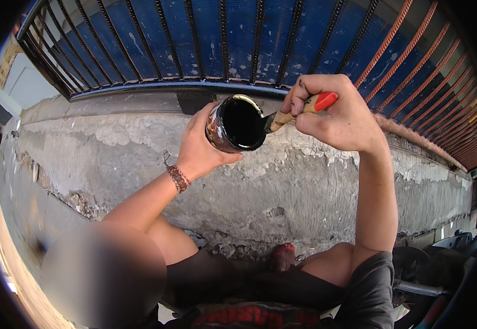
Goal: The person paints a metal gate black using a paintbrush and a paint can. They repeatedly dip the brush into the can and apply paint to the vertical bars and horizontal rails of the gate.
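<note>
A paint can (pixel 218 130) of black paint is tilted so its mouth faces me, with my left hand (pixel 200 142) wrapped around its side. Dark paint coats the inside and the rim. My right hand (pixel 332 113) grips a paintbrush (pixel 284 119) by its wooden handle, which ends in a red tip. The brush's bristle end is at the can's right rim; black paint hides the exact bristle tips. Dark smudges mark the fingers of my right hand. Just beyond both hands runs the black bottom rail (pixel 148 87) of a ribbed-bar metal fence.
The fence's left and middle bars (pixel 222 41) are black; those on the right (pixel 407 53) are reddish-brown. Behind them is a paint-spotted blue panel (pixel 238 57). Below runs a low, flaking concrete wall (pixel 263 189), with rubble (pixel 226 246) at its foot. A partly visible motorcycle (pixel 419 283) is at the lower right.
</note>
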{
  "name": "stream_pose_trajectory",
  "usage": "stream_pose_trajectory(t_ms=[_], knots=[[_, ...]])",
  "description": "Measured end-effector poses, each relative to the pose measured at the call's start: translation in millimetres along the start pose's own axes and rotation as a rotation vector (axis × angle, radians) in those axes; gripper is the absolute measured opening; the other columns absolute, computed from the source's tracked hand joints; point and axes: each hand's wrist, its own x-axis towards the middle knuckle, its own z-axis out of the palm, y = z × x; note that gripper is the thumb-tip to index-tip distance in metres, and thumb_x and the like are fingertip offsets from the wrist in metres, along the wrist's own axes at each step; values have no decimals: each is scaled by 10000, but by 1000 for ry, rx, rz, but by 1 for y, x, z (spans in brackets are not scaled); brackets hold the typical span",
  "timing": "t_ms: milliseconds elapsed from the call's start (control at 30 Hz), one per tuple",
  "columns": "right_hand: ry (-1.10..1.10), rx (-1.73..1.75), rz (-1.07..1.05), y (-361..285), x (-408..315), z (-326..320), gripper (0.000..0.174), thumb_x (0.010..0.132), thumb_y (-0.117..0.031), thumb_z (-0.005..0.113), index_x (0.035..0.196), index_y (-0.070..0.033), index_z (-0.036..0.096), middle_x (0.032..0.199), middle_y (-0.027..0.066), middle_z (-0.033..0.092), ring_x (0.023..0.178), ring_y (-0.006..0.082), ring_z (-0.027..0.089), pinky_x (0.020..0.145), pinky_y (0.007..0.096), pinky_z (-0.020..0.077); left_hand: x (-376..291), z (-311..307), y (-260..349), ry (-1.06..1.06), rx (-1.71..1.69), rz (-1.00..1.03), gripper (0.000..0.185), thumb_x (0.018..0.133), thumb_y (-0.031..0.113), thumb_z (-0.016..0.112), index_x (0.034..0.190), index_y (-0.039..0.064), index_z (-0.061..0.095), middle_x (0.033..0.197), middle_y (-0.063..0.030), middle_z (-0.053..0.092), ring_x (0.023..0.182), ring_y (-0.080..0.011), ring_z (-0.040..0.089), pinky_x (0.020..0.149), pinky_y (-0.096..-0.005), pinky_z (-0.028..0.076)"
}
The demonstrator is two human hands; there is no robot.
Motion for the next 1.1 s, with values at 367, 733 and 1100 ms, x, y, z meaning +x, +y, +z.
stream_pose_trajectory(t_ms=[367, 733, 1100], knots=[[32, 15, 171, 3, -8, -19, 58, 680, 13, 635, 720, 6, 595, 804, 118, 703, 870, 209, 719, 692, 352, 548, 7, 7, 10, -15, 90, 7, 1138, 490, 271, 1017, 1446, 25, 449, 1379, -189, 576, 1291, -349, 566, 1108, -433, 469], [95, 35, 185, 12, -20, -30, 177, 752, -122, 726, 871, 7, 707, 817, 147, 724, 784, 224, 699, 742, 362, 547, 12, 26, 13, -13, 150, 32, 1178, 490, 247, 1024, 1465, 2, 409, 1383, -174, 585, 1282, -291, 589, 1104, -402, 467], [308, 517, 441, 66, -22, -56, 181, 920, -98, 648, 955, 76, 680, 889, 137, 727, 772, 218, 757, 732, 310, 650, 20, 37, 12, -52, -133, -55, 1092, 517, 211, 1025, 1417, -1, 442, 1296, -139, 635, 1192, -248, 627, 1026, -372, 508]])
